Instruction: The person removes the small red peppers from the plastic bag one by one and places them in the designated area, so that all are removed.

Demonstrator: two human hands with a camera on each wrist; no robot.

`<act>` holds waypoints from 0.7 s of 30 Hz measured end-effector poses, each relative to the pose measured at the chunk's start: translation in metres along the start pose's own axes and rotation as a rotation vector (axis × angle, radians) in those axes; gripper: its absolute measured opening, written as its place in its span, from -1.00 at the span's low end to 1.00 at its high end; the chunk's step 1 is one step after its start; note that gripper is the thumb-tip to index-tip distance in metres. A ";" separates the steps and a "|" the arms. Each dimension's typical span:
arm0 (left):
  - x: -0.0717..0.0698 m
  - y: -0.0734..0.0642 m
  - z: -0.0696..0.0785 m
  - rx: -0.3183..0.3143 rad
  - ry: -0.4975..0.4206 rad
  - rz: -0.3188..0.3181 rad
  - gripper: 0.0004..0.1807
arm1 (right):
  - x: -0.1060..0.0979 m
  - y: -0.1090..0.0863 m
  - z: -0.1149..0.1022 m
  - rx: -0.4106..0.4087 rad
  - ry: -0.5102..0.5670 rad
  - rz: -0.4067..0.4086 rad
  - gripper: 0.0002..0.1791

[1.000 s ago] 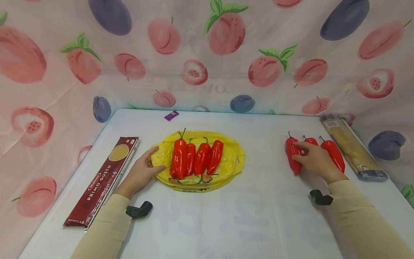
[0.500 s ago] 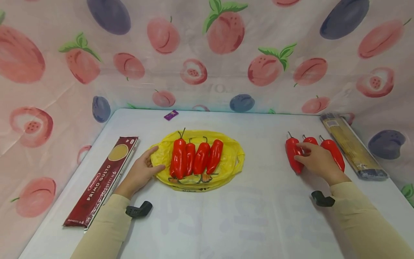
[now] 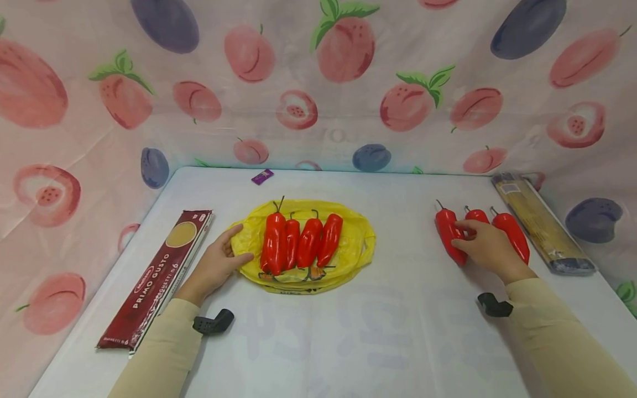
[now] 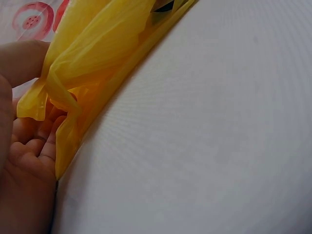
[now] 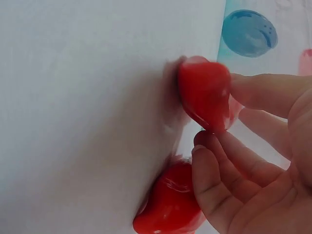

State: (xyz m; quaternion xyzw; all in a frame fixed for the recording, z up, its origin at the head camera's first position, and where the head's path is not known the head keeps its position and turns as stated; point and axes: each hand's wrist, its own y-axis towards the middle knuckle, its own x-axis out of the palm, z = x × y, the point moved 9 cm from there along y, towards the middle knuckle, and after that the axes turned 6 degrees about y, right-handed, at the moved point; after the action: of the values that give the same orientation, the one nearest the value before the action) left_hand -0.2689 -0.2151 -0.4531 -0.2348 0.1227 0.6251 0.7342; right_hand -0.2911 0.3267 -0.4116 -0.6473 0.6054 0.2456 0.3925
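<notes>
My left hand (image 3: 216,268) is at the left end of a folded yellow plastic bag (image 3: 358,243); its edge (image 4: 68,73) lies between thumb and fingers in the left wrist view. Several shiny red peppers (image 3: 275,243) lie side by side on the bag, stems mostly toward the back. On the right, my right hand (image 3: 490,249) pinches a red pepper (image 3: 448,229) between thumb and fingers. The right wrist view shows this pepper (image 5: 204,92) end-on, with another red pepper (image 5: 173,202) below. Two more peppers, one of them a red pepper (image 3: 515,235), are partly behind the right hand.
A dark red spaghetti packet (image 3: 159,276) lies slanted at the left. Along the right edge is a clear pasta packet (image 3: 544,224). A small purple packet (image 3: 262,177) sits near the back. Fruit-printed cloth (image 3: 298,66) walls the table's back and sides.
The pepper in my right hand has tilted, its stem end shifting left and its lower tip slightly right. My left hand stays on the bag's edge.
</notes>
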 end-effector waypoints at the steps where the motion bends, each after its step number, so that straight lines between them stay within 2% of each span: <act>1: 0.000 0.000 0.000 0.000 -0.002 0.000 -0.09 | 0.000 0.000 0.000 0.006 0.000 -0.002 -0.20; 21: -0.001 0.000 0.001 -0.003 -0.008 -0.002 -0.09 | 0.002 0.006 -0.004 0.037 0.003 0.000 -0.18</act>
State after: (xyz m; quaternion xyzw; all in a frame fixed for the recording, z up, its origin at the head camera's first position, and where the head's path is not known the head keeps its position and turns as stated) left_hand -0.2689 -0.2152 -0.4523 -0.2335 0.1187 0.6255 0.7349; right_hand -0.2969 0.3229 -0.4117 -0.6403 0.6105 0.2334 0.4035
